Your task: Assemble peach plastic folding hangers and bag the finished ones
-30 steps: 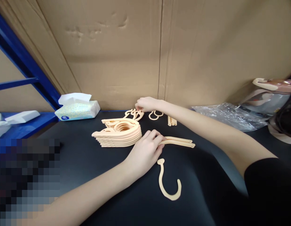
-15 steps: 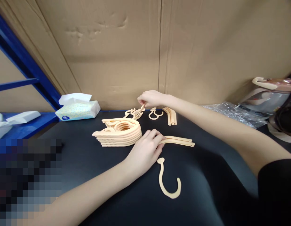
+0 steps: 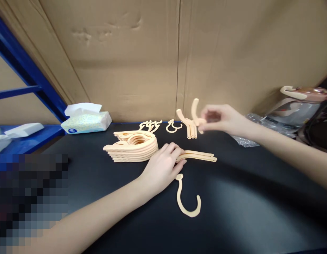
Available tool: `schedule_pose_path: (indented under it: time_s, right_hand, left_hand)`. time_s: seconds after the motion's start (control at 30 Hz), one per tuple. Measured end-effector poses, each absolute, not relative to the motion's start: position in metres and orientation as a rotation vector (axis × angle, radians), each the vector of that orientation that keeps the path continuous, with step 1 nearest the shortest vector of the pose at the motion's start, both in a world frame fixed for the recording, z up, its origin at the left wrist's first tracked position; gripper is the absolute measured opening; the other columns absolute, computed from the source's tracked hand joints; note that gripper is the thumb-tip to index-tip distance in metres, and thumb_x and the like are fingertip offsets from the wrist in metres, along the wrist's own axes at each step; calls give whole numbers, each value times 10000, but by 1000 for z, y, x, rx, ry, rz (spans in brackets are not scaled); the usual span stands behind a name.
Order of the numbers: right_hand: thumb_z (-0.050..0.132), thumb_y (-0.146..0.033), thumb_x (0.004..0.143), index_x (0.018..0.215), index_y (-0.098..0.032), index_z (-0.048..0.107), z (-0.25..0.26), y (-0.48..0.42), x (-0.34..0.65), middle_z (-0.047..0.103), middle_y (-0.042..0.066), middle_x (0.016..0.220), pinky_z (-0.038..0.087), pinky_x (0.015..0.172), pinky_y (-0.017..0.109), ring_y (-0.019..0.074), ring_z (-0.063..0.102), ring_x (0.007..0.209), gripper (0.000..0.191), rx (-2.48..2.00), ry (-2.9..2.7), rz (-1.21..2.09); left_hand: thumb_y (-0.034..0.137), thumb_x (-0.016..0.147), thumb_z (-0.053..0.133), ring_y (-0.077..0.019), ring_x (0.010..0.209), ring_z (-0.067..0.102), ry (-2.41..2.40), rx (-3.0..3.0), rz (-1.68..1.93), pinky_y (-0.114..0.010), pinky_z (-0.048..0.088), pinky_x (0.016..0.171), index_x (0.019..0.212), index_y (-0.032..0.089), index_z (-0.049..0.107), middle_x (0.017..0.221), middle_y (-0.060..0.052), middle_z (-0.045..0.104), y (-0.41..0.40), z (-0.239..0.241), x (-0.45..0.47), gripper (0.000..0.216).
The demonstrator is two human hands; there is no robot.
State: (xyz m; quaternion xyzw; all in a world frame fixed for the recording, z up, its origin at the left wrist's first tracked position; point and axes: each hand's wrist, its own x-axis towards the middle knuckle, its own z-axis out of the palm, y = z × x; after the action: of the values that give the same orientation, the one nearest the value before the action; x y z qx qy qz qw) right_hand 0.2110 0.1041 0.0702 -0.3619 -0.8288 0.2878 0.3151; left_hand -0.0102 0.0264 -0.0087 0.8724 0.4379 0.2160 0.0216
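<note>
My left hand (image 3: 163, 164) rests on the black tabletop, fingers closed over the near ends of two curved cream hanger arms (image 3: 197, 155). Just below it lies a loose cream hanger hook (image 3: 191, 213). My right hand (image 3: 216, 118), slightly blurred, is raised at the back right, pinching a curved cream hanger piece (image 3: 195, 107). Beneath and left of that piece is a bundle of hanger arms (image 3: 191, 131), with another curved piece (image 3: 180, 114) sticking up at a slant. A stack of folded cream hangers (image 3: 134, 155) sits left of my left hand.
Several loose hooks (image 3: 150, 125) lie behind the stack, and more hooks (image 3: 174, 126) lie to their right. A tissue pack (image 3: 86, 121) stands at the back left. Crumpled clear plastic (image 3: 245, 139) and a clear jug (image 3: 287, 109) are at the right. Cardboard (image 3: 126, 70) walls the back.
My right hand has moved right from the loose hooks to the bundle of arms and now lifts a curved piece. One bundled piece now slants up. My left hand keeps its grip.
</note>
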Motion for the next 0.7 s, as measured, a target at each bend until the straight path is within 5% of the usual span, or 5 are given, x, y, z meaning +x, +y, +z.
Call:
schedule_pose_path:
  time_s: [0.27,0.53,0.7]
  right_hand:
    - [752,-392,712,986,-206,642,34,33,234,667,24,743,538,639,321,162,627,628,349,-1124,-1909,1259]
    - [757,-354,728,818,-248,663,33,24,251,638,3,683,504,617,277,148,610,622,168,-1156,-1924,1283]
    - [726,-411,747,779,-235,635,30,18,246,646,13,720,474,603,286,159,603,626,200,-1168,-2080,1212]
  left_hand:
    - [323,964,427,-207,874,519,1267,2748,817,-354,442,767,1033,165,557,1007,-54,612,16,4,-9,216]
    - [337,948,442,-198,805,530,971,2865,984,-335,442,695,1001,147,549,907,-59,632,-20,24,-3,224]
    - [427,898,511,-168,807,548,1142,2333,1022,-290,469,680,1047,217,457,937,-23,585,-19,23,-5,263]
